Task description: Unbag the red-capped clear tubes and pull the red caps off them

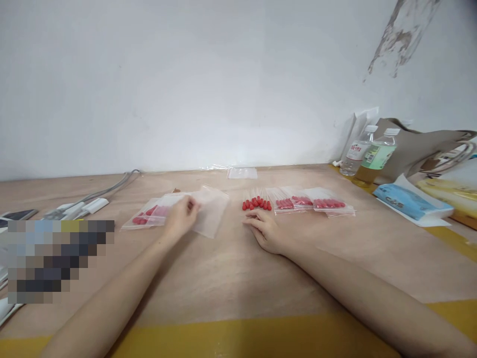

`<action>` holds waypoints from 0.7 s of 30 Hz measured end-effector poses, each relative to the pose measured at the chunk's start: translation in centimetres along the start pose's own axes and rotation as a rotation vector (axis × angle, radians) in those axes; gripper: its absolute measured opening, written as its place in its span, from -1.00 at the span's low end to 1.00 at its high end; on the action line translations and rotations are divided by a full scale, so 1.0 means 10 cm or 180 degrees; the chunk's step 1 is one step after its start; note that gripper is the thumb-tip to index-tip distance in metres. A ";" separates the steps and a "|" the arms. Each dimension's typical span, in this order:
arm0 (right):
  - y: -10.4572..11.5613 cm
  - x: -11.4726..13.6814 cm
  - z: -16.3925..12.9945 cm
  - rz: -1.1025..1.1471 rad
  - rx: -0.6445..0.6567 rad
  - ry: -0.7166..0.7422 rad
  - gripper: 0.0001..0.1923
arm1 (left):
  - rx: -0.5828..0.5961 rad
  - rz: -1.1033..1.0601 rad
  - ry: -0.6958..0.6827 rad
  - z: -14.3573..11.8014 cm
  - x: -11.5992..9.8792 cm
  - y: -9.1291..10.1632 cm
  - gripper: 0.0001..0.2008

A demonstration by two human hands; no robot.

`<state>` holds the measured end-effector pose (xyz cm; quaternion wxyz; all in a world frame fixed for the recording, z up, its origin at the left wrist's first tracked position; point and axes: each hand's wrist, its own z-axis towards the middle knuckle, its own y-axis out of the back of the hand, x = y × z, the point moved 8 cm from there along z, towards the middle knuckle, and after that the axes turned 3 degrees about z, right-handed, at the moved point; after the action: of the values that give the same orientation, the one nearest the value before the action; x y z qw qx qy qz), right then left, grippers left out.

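My left hand (181,217) rests on a clear plastic bag (210,214) on the wooden table, fingers curled on its edge. To its left lies a bag holding red-capped pieces (143,218). My right hand (265,230) lies flat on the table with fingers apart, just in front of a loose row of red-tipped droppers (257,203). To the right of that row lie three filled clear bags with red pieces (313,203).
A small empty bag (242,172) lies by the wall. Two bottles (367,151), a brown paper bag (425,146) and a blue packet (408,201) stand at the right. Cables and a power strip (87,204) lie at the left.
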<state>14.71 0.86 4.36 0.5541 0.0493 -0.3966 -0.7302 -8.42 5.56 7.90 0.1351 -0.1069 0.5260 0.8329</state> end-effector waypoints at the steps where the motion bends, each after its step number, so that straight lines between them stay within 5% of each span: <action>1: 0.01 0.00 0.00 -0.0040 -0.0016 -0.0014 -0.71 | -0.0225 0.0195 0.0323 0.06 0.19 0.13 -0.78; 5: 0.00 0.02 0.00 -0.0119 0.0041 -0.0076 -0.74 | -0.0203 0.0727 0.1267 0.18 0.91 0.36 -0.75; 8: 0.00 0.02 0.01 -0.0140 0.0064 -0.0150 -0.75 | -0.0138 0.1250 0.1349 0.18 1.09 0.44 -0.70; 10: 0.01 0.02 0.01 -0.0157 0.0061 -0.0186 -0.75 | -0.0373 0.1541 0.1039 0.16 0.95 0.52 -0.68; 13: 0.01 0.02 0.01 -0.0165 0.0052 -0.0174 -0.75 | -0.0583 0.1524 0.0017 0.13 0.46 0.52 -0.69; 16: 0.02 0.03 0.01 -0.0169 0.0059 -0.0158 -0.76 | -0.0047 0.1419 -0.1148 0.02 -0.03 0.26 -0.74; 21: 0.02 0.03 0.02 -0.0202 0.0083 -0.0198 -0.79 | 0.0291 0.1898 -0.1323 -0.04 -0.12 -0.09 -0.81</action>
<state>14.67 0.65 4.74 0.5174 0.0464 -0.4213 -0.7434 -7.00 5.44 7.38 -0.0050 0.2288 0.5320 0.8153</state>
